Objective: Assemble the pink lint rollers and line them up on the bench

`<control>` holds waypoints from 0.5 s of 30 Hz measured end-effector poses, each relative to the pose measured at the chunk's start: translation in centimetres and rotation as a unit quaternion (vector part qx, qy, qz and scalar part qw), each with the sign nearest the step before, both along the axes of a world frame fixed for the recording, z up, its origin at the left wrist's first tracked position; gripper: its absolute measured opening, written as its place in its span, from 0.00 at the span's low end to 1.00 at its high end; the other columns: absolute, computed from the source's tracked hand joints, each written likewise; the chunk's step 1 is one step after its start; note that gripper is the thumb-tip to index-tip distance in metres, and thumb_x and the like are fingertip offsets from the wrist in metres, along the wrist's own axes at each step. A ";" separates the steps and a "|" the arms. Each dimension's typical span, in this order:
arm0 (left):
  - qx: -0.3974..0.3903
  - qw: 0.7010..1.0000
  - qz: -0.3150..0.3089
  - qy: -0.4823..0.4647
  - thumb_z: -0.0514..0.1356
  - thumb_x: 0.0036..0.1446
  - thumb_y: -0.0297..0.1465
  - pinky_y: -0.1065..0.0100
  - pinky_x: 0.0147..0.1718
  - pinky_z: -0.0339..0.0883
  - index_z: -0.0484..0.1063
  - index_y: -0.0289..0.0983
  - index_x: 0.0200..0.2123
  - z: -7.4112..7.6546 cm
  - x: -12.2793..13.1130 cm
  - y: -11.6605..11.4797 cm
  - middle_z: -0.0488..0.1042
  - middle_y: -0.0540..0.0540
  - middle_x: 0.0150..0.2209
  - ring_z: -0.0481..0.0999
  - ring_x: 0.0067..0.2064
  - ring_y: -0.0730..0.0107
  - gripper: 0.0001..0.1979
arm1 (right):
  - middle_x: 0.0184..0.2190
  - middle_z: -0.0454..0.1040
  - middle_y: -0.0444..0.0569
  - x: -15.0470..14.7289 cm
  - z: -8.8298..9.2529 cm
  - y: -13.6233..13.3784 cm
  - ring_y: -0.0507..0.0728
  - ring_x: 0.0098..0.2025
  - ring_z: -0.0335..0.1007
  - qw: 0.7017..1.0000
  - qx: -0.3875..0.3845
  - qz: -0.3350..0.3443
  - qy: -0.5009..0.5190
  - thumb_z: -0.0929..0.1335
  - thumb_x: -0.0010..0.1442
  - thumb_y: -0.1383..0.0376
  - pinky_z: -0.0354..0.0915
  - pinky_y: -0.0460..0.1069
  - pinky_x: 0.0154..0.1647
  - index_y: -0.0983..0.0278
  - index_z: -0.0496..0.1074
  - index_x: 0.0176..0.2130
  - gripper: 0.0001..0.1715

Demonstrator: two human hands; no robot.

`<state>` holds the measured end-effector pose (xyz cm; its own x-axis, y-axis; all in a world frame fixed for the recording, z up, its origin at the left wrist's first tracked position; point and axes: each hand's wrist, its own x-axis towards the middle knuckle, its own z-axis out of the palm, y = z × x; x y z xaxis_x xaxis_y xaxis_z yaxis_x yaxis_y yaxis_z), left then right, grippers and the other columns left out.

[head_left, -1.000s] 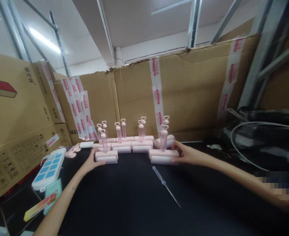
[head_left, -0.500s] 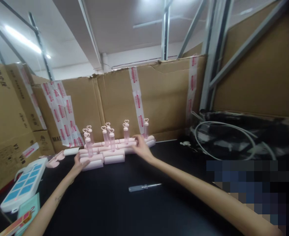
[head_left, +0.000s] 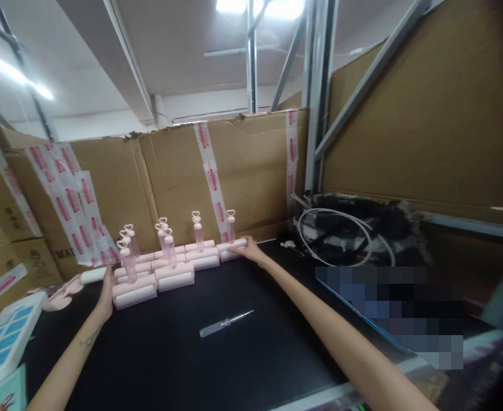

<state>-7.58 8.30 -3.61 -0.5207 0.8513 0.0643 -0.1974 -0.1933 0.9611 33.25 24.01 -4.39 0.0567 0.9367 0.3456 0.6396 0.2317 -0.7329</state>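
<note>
Several pink lint rollers [head_left: 176, 273] stand close together in rows on the black tabletop [head_left: 157, 354], their clear handles with heart-shaped loops pointing up. My left hand [head_left: 104, 294] lies against the left end of the front-left lint roller [head_left: 135, 292], fingers stretched out along it; part of the fingers is hidden behind the roller. At the far right of the group, my right hand [head_left: 253, 252] grips the end of another lint roller [head_left: 231, 249], thumb in front and fingers behind. A screwdriver [head_left: 225, 324] with a clear handle lies in front of the group.
Left of the rollers are a white roll [head_left: 93, 275] and pink plastic pieces [head_left: 63, 294]. A white case with blue compartments [head_left: 5, 342] and a green item [head_left: 5, 388] sit nearer me. Cardboard [head_left: 251, 171] walls the back; a coiled pale tube [head_left: 337, 210] lies at right.
My right hand has moved outward to the end of the rightmost roller. My left hand has shifted from the front-left roller's top to its left end. The camera view has turned right.
</note>
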 end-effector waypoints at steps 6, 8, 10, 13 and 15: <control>0.014 0.998 -0.051 -0.022 0.43 0.64 0.42 0.62 0.40 0.71 0.71 0.31 0.46 0.0 -0.5 -0.2 0.79 0.40 0.37 0.79 0.37 0.60 0.25 | 0.35 0.72 0.50 2.5 3.3 -0.3 0.58 0.37 0.68 0.998 -0.013 0.058 0.029 0.72 0.50 0.55 0.65 0.53 0.37 0.68 0.70 0.39 0.21; 0.019 0.998 -0.059 -0.025 0.42 0.64 0.43 0.61 0.41 0.71 0.71 0.31 0.46 -0.1 -0.6 -0.1 0.79 0.39 0.37 0.79 0.39 0.58 0.26 | 0.31 0.73 0.50 3.3 5.1 -1.0 0.60 0.35 0.67 0.994 -0.011 0.101 0.030 0.74 0.44 0.53 0.63 0.51 0.34 0.66 0.70 0.34 0.23; 0.025 0.997 -0.063 -0.024 0.42 0.63 0.43 0.60 0.43 0.70 0.71 0.31 0.46 -0.3 -0.6 0.1 0.78 0.39 0.39 0.78 0.42 0.57 0.26 | 0.30 0.74 0.49 3.6 6.4 -1.9 0.60 0.34 0.67 0.986 -0.014 0.164 0.029 0.73 0.44 0.50 0.61 0.49 0.32 0.65 0.71 0.33 0.24; 0.044 0.997 -0.055 -0.016 0.45 0.62 0.45 0.59 0.49 0.67 0.69 0.32 0.49 -0.8 -0.7 0.5 0.76 0.38 0.45 0.74 0.49 0.55 0.26 | 0.31 0.74 0.47 2.5 6.8 -3.1 0.58 0.35 0.68 0.968 -0.028 0.250 0.025 0.73 0.43 0.49 0.61 0.47 0.32 0.63 0.72 0.34 0.25; 0.063 0.997 -0.031 -0.011 0.49 0.60 0.45 0.58 0.54 0.61 0.65 0.34 0.53 -1.2 -1.0 0.6 0.70 0.38 0.53 0.68 0.56 0.56 0.26 | 0.31 0.74 0.46 0.9 5.8 -3.4 0.58 0.36 0.68 0.963 -0.035 0.267 0.020 0.75 0.39 0.50 0.62 0.47 0.33 0.64 0.71 0.34 0.27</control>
<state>-8.55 8.93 -4.82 -0.4692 0.8682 0.1613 -0.2336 -0.2982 0.9255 34.19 20.57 1.43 -0.4266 0.8574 0.2880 0.4139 0.4682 -0.7807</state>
